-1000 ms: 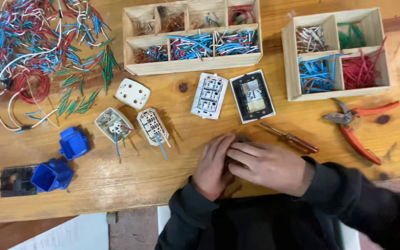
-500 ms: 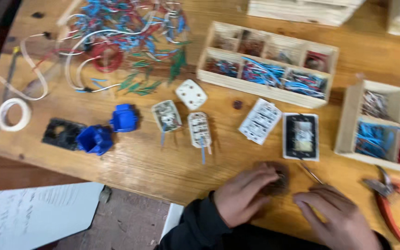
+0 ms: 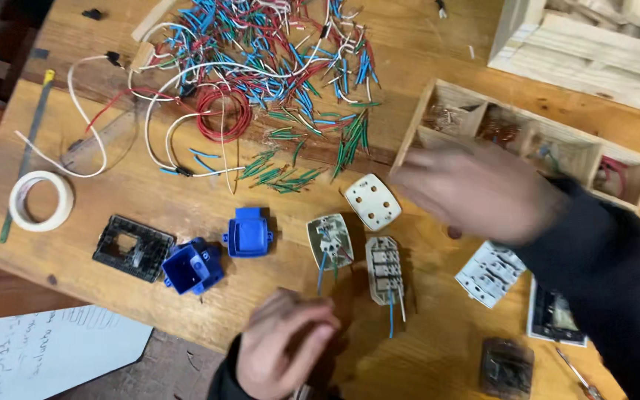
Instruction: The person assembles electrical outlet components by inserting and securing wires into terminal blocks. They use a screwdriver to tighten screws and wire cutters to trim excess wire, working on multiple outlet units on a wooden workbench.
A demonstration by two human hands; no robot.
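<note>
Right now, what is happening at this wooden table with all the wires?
A person works at a wooden workbench with bare hands. The right hand, blurred, reaches out above a white socket plate, beside a wooden compartment tray. It seems to hold nothing. The left hand is curled near the table edge, below two wired switch modules; whether its grip holds something I cannot tell. A pile of cut coloured wires lies further back.
</note>
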